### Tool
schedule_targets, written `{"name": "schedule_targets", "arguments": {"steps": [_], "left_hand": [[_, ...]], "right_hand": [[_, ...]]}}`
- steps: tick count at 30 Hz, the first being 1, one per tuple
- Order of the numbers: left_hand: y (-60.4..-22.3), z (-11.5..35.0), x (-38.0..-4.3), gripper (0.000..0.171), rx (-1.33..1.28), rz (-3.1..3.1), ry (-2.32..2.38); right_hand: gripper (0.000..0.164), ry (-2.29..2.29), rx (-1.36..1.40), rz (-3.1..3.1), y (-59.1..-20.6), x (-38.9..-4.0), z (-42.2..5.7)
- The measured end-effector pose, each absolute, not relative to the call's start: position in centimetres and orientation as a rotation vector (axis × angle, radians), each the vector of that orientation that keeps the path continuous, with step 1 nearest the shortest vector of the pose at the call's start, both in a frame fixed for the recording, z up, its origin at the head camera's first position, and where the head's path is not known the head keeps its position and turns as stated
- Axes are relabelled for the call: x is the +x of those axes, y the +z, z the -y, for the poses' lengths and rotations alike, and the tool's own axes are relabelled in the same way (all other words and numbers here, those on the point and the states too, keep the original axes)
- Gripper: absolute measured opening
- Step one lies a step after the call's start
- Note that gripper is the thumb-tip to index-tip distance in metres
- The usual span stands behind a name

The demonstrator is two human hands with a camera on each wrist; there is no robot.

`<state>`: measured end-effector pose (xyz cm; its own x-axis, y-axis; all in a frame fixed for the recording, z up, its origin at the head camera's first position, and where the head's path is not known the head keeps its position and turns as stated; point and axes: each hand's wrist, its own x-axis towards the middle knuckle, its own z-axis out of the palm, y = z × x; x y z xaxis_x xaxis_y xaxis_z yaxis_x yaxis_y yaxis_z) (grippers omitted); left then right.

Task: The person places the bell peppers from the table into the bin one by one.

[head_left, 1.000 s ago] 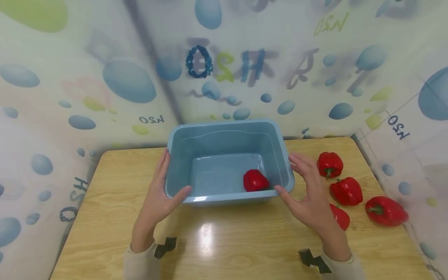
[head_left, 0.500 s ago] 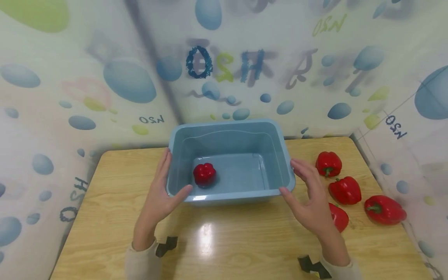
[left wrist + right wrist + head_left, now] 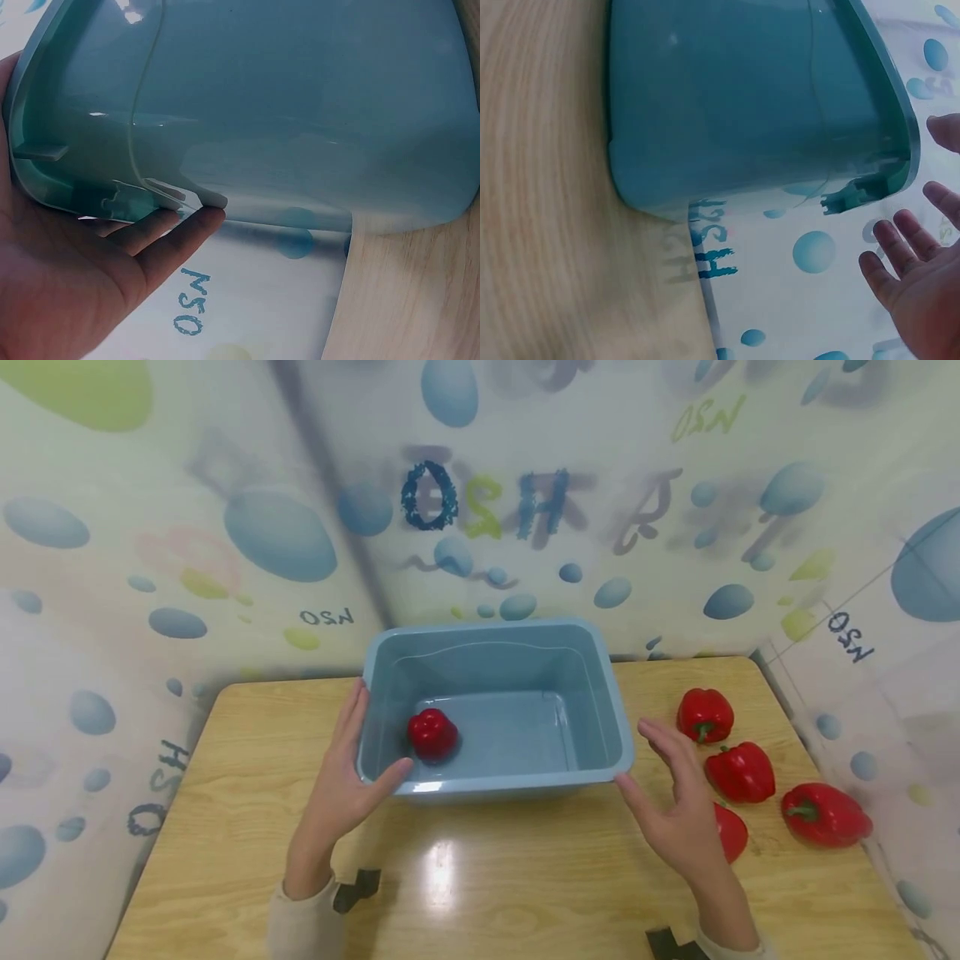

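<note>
A light blue plastic basin (image 3: 495, 735) stands at the back of the wooden table, with one red bell pepper (image 3: 432, 735) inside near its left end. My left hand (image 3: 341, 777) holds the basin's front left corner, thumb over the front rim and fingers along the outer side. In the left wrist view, the fingertips (image 3: 214, 217) touch the outside under the rim. My right hand (image 3: 678, 810) is beside the front right corner, fingers spread and holding nothing. A gap shows between it and the basin (image 3: 735, 105) in the right wrist view.
Several red bell peppers lie on the right of the table (image 3: 525, 877): one at the back (image 3: 705, 716), others nearer. One pepper (image 3: 729, 833) is partly hidden behind my right hand. A patterned wall covering (image 3: 480, 560) rises right behind the basin.
The pepper inside the basin has gone from the right end to the left end. My right hand has come off the basin's corner and moved slightly right; my left hand has stayed put.
</note>
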<state>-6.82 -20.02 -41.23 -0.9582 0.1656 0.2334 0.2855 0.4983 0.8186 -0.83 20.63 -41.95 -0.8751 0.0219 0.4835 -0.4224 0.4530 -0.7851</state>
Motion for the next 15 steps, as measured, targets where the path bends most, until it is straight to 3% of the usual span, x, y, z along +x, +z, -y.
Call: {"name": "schedule_targets", "arguments": {"steps": [15], "left_hand": [[-41.1, 20.0, -6.7, 0.106, -0.386, 2.627, -1.448]], "right_hand": [[0.087, 1.411, 0.229, 2.341, -43.0, 0.3, -21.9]]}}
